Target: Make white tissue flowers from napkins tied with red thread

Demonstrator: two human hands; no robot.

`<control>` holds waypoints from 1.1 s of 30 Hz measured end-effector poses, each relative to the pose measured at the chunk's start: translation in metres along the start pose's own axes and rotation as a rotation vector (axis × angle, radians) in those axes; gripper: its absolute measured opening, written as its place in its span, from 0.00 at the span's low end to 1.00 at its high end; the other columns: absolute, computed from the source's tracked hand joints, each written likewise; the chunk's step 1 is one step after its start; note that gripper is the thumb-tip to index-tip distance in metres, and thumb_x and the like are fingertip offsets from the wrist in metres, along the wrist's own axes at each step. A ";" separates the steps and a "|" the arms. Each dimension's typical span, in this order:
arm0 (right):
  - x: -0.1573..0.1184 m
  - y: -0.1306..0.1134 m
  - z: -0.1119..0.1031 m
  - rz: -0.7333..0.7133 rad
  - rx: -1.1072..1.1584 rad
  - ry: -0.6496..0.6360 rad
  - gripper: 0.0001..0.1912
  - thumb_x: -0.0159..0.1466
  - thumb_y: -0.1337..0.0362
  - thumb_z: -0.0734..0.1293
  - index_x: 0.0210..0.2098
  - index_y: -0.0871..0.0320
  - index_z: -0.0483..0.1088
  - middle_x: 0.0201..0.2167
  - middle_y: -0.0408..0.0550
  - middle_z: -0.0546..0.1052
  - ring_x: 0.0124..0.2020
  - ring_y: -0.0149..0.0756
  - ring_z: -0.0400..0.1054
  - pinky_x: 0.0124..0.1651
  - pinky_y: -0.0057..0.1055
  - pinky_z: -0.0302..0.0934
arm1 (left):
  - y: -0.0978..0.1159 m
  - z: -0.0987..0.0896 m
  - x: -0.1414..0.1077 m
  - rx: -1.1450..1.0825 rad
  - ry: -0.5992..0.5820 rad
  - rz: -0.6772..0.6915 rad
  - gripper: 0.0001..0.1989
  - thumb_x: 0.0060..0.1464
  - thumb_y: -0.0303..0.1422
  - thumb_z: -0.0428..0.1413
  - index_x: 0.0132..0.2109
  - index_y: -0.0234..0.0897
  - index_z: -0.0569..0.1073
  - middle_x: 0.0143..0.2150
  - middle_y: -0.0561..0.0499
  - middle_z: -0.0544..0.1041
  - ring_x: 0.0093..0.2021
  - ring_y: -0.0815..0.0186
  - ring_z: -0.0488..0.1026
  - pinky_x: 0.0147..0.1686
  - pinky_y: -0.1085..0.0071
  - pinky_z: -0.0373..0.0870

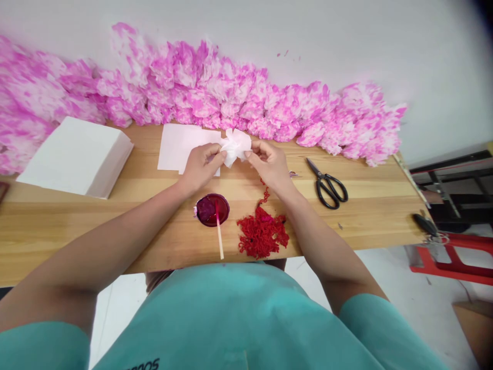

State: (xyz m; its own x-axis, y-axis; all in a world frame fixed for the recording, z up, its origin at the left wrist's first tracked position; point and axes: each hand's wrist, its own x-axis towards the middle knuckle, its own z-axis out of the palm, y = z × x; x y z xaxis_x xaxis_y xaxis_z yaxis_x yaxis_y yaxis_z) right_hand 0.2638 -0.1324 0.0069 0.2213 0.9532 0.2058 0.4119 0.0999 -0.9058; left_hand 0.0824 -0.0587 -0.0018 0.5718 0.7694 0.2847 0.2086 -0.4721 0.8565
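Above the table, a white tissue-paper flower (235, 146) with ruffled petals is pinched between both hands. My left hand (203, 163) grips its left edge between thumb and fingers. My right hand (270, 163) has the right edge in a similar pinch. Behind my left hand lie flat white paper sheets (175, 146). Nearer to me sits a small dish of dark red-purple dye (208, 211), with a wooden stick (220, 236) leaning out of it. A tangled heap of red yarn (262, 234) rests below my right hand, one strand running up toward that hand.
Black-handled scissors (327, 182) lie right of my right arm. A thick stack of white paper (73, 154) stands at left. Pink-and-white paper flowers (231, 95) line the wall along the wooden table (370, 205). A red plastic stool (454, 257) stands beyond the right edge.
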 end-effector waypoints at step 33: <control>0.001 0.000 -0.003 -0.051 -0.066 0.204 0.15 0.63 0.51 0.65 0.30 0.56 0.73 0.26 0.41 0.74 0.27 0.30 0.65 0.32 0.29 0.59 | 0.004 0.004 -0.002 0.191 0.078 0.055 0.22 0.57 0.37 0.50 0.20 0.38 0.50 0.17 0.57 0.51 0.20 0.72 0.51 0.24 0.69 0.48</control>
State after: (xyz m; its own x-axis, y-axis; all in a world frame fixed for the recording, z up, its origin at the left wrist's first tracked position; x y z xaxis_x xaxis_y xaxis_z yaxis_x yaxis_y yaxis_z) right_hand 0.2667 -0.1328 0.0085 0.3699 0.8694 0.3277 0.4826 0.1217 -0.8674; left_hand 0.0851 -0.0638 -0.0002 0.5246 0.7678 0.3679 0.3299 -0.5817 0.7435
